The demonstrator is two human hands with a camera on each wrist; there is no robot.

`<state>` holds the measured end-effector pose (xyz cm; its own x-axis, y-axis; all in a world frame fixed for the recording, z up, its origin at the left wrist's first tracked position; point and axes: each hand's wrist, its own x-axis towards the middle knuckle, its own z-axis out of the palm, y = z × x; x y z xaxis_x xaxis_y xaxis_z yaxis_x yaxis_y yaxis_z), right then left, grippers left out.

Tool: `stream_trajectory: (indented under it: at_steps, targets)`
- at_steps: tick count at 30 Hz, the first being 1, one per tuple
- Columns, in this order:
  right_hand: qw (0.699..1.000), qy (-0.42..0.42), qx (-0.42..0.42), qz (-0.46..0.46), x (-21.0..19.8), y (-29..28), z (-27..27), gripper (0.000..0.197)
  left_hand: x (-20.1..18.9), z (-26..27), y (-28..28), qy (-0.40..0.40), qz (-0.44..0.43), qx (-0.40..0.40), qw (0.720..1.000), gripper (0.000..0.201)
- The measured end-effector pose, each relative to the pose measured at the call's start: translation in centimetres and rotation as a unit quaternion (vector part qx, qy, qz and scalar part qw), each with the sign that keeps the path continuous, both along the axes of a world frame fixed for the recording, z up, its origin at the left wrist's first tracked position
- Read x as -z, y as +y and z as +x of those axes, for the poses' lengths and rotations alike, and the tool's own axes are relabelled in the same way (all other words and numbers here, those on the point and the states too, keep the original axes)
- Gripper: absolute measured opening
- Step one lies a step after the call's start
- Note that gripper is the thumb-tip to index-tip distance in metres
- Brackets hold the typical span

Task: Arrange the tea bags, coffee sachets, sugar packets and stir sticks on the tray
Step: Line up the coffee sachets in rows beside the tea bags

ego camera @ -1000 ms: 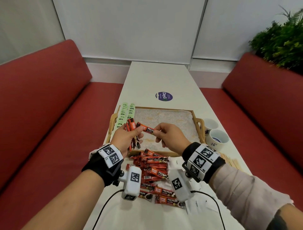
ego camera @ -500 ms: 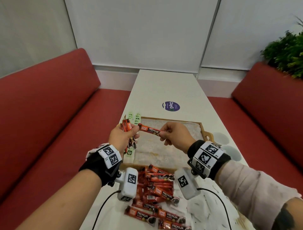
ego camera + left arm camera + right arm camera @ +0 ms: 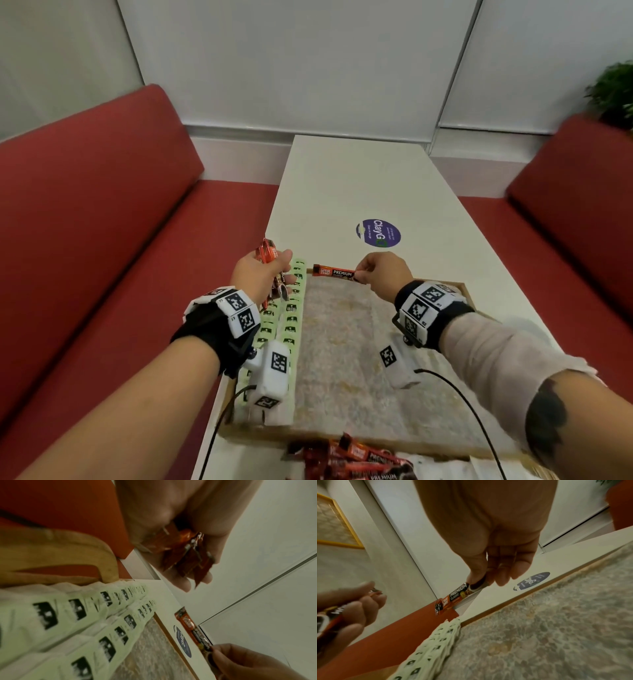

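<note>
My right hand (image 3: pixel 368 274) pinches one end of a red coffee sachet (image 3: pixel 335 273) and holds it level over the far edge of the wooden tray (image 3: pixel 342 435). The same coffee sachet (image 3: pixel 453 599) shows in the right wrist view and again, as a thin sachet (image 3: pixel 192 627), in the left wrist view. My left hand (image 3: pixel 263 277) grips a bundle of coffee sachets (image 3: pixel 269 255) above the tray's far left corner; that bundle (image 3: pixel 187 555) sticks out of the fist. Two rows of pale green tea bags (image 3: pixel 286 315) line the tray's left side.
A pile of loose coffee sachets (image 3: pixel 352 459) lies on the white table (image 3: pixel 359 178) in front of the tray. A round purple sticker (image 3: pixel 377 233) sits beyond the tray. Red benches (image 3: pixel 85 222) flank the table on both sides. A plant (image 3: pixel 613 92) stands at the far right.
Both hands have moved forward to the tray's far edge. The right hand has drawn its single sachet away from the left hand's bundle, to the right. The view has tilted forward.
</note>
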<state>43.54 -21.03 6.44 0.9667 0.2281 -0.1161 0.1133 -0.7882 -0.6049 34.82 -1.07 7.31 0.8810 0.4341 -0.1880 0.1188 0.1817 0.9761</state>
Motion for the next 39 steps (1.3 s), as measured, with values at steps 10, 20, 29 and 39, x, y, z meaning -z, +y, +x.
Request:
stream_trajectory:
  at_steps: [10,20,29,39]
  targets:
    - [0.997,0.019,-0.004,-0.079,3.4,2.4,3.7,0.013,2.2,0.8,0.6,0.005,-0.016,0.008,1.0,0.012]
    - [0.996,0.022,0.022,-0.084,4.0,3.2,4.1,0.009,2.2,0.5,0.9,-0.005,-0.026,0.011,1.0,0.01]
    - [0.995,-0.014,0.017,-0.102,4.4,3.3,3.4,0.016,2.6,0.3,1.5,-0.023,-0.066,0.006,0.998,0.011]
    - [0.988,-0.027,-0.014,-0.15,4.9,4.3,3.6,0.03,3.1,0.7,1.6,-0.039,-0.068,0.004,0.997,0.018]
